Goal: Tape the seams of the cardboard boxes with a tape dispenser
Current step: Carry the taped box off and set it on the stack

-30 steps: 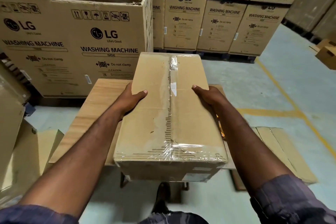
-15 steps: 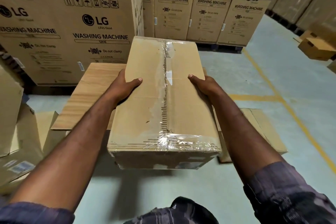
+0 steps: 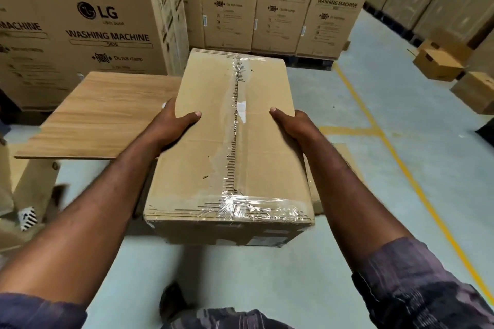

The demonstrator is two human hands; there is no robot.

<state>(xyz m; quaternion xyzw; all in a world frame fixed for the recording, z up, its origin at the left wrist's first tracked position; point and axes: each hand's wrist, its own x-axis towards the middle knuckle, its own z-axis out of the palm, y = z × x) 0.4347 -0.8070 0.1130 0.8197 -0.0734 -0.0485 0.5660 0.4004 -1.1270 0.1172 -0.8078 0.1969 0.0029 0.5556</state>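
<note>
A long brown cardboard box [image 3: 203, 141] hangs in the air in front of me, its top seam and near edge covered with clear tape. My left hand [image 3: 171, 123] grips its left side with the thumb lying on top. My right hand [image 3: 291, 123] grips the right side the same way. The fingers of both hands are hidden under the box's sides. No tape dispenser is in view.
A wooden tabletop [image 3: 101, 115] stands to the left. Stacked washing-machine cartons [image 3: 80, 29] line the back. Small boxes [image 3: 438, 64] sit at the far right. Flat cardboard [image 3: 344, 157] lies on the floor by a yellow line [image 3: 401, 163].
I have carried the box off the wooden table and to the right; the table now lies to the left of the box, and the view has swung right.
</note>
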